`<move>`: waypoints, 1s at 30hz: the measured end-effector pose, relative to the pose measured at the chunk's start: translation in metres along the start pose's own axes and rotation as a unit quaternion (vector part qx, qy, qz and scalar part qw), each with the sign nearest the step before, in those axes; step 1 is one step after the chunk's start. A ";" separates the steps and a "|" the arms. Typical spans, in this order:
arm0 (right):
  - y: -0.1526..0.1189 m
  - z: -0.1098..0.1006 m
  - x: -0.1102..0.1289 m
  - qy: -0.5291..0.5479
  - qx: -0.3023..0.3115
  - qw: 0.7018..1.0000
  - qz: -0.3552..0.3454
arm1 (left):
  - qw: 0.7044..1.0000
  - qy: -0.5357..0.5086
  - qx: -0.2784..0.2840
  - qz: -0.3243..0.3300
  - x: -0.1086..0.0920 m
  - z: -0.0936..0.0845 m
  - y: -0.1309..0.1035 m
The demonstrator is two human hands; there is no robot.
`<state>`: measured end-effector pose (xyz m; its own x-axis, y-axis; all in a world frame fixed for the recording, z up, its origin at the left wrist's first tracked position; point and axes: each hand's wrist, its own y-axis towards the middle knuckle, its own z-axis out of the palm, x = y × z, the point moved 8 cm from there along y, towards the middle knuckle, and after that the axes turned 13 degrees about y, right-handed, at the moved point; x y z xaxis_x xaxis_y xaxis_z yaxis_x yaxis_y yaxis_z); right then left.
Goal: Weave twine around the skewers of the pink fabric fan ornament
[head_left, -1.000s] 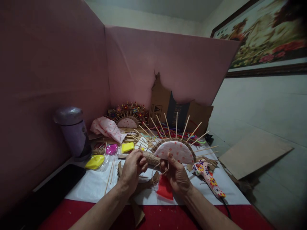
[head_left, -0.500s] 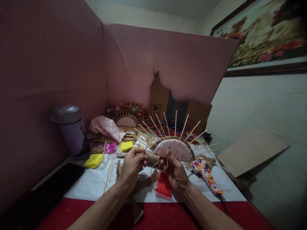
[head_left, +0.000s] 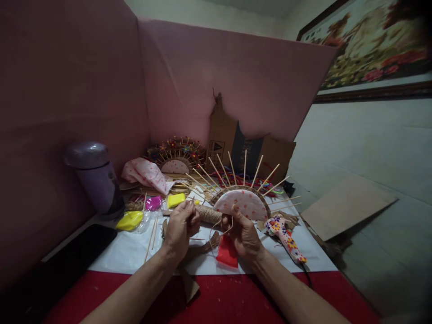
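Head view: right hand (head_left: 243, 234) closed around the lower edge of a half-round fan piece (head_left: 240, 203), thumb laid over its pink dotted face, grip tight on it. Fan piece held upright above the worktop (head_left: 128, 258), thin wooden skewers (head_left: 245, 166) radiating from its curved rim. Left hand (head_left: 180, 226) just beside, fingers pinched shut on a thin strand of twine (head_left: 218, 230) near the leftmost skewers; strand looping down between both hands. Spool of twine (head_left: 208, 214) lying right behind the hands. Red scrap (head_left: 227, 252) flat on the white sheet under the right hand. Flowered glue gun (head_left: 285, 236) lying to the right. Yellow clay packet (head_left: 130, 220) and lilac tumbler (head_left: 94, 177) off to the left, well apart. Finished fan (head_left: 176, 157) leaning at the back by the pink screen.
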<state>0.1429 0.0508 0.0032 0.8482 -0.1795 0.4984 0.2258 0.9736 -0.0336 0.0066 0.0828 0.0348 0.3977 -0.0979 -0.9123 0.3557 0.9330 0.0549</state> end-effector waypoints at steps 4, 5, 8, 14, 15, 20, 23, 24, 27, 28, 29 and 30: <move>0.002 -0.001 0.000 -0.007 0.006 1.000 -0.001 | 1.000 0.021 -0.001 0.021 -0.004 0.000 0.000; 0.002 -0.001 0.001 -0.010 0.008 1.000 -0.004 | 0.999 0.026 -0.001 0.025 -0.004 0.000 0.000; 0.003 0.001 0.004 -0.021 0.011 1.000 -0.016 | 0.998 0.045 -0.001 0.034 -0.004 0.003 0.000; -0.003 0.009 0.019 -0.054 0.002 0.998 -0.035 | 0.991 0.093 -0.028 0.096 -0.017 0.003 -0.003; -0.004 0.009 0.022 -0.062 0.001 0.997 -0.044 | 0.989 0.092 -0.034 0.111 -0.022 0.002 -0.004; -0.011 -0.002 0.032 -0.092 -0.007 0.993 -0.071 | 0.981 0.088 -0.030 0.172 -0.046 0.009 -0.008; -0.011 -0.003 0.028 -0.104 0.011 0.993 -0.050 | 0.974 0.145 0.011 0.175 -0.059 0.029 -0.019; -0.011 -0.002 0.027 -0.107 0.019 0.993 -0.044 | 0.969 0.178 0.023 0.171 -0.061 0.038 -0.026; -0.012 -0.004 0.024 -0.095 0.021 0.994 -0.042 | 0.942 0.281 0.072 0.170 -0.057 0.064 -0.060; -0.013 -0.006 0.024 -0.090 0.014 0.995 -0.046 | 0.929 0.313 0.101 0.167 -0.049 0.071 -0.075; -0.014 -0.009 0.025 -0.086 0.006 0.995 -0.052 | 0.908 0.361 0.135 0.164 -0.036 0.078 -0.090; -0.015 -0.012 0.025 -0.086 0.002 0.995 -0.057 | 0.884 0.402 0.174 0.166 -0.021 0.083 -0.106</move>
<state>0.1668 0.0296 0.0059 0.7229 -0.2631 0.6389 0.3137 0.9488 0.0358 0.0309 -0.0428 0.0819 -0.1499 0.5690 -0.8085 0.6260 0.6876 0.3679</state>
